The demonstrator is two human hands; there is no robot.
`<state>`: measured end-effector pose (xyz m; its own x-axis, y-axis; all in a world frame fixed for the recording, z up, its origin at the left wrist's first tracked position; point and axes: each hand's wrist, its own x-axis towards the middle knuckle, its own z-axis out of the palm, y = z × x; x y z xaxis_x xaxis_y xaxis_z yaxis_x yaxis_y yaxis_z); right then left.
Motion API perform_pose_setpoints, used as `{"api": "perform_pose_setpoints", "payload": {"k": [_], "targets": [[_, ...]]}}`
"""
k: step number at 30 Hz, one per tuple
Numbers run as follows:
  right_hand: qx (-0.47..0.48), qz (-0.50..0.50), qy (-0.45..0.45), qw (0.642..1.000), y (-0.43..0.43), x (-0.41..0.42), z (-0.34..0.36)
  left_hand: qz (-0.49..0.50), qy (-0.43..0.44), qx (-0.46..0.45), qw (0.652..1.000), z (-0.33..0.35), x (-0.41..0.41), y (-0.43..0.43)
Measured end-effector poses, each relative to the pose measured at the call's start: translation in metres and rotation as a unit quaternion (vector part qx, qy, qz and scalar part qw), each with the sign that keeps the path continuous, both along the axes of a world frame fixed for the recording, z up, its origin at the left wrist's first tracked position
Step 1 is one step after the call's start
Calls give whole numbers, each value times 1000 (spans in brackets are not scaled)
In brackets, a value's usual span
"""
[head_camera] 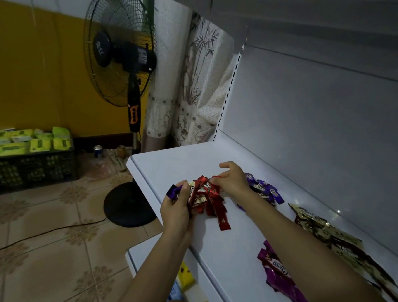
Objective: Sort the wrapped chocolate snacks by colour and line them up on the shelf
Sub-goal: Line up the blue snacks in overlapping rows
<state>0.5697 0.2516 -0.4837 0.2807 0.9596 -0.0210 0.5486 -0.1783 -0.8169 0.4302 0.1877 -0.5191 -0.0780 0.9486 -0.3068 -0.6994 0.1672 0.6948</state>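
The left hand is curled round a small bunch of wrapped snacks, a purple snack sticking out past its fingers on the side away from the red pile. The hand is right against that pile's near-left edge. The right hand pinches the end of a red wrapper at the far edge of the red pile, thumb and forefinger closed tight on it. The red pile lies on the white shelf, close to the shelf's front lip. Just right of the red pile, partly hidden behind the right wrist, sits a blue pile. Further right of the red pile, along the shelf's back panel, stretches a gold pile. Nearer the camera than the red pile, under the right forearm, lies a magenta pile. Left of the red pile, down on the tiled floor, stands a black fan, and well beyond it a dark crate of green packs
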Motion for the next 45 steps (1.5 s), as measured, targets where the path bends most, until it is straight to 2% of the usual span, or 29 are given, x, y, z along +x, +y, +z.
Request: {"api": "perform_pose_setpoints", "payload": {"k": [5,11,14,18,21,23,28,32,37,41,45], "targets": [[3,-26,18,1000,13,-1,-15,5,-5,-1,1000,0,1,2],[52,-7,82,995,-5,-1,-1,9,12,14,1000,4,4,-1],[36,47,147,987,-37,-11,13,-6,31,33,999,7,4,-5],[7,85,151,985,-79,-15,22,-50,11,41,998,14,9,-18],[25,62,204,977,-103,-5,29,-82,-12,41,996,24,23,-36],[44,39,202,978,-121,5,34,-108,-10,30,994,29,36,-51],[75,-20,179,981,-162,30,36,-161,39,55,985,33,69,-88],[79,-77,208,972,-187,55,33,-206,64,91,972,37,90,-115],[89,-124,274,950,-214,87,36,-246,35,21,968,43,117,-139],[96,-146,209,962,-233,107,39,-263,24,20,964,56,134,-142],[111,-134,195,965,-246,119,44,-271,2,-2,963,63,151,-147]]}}
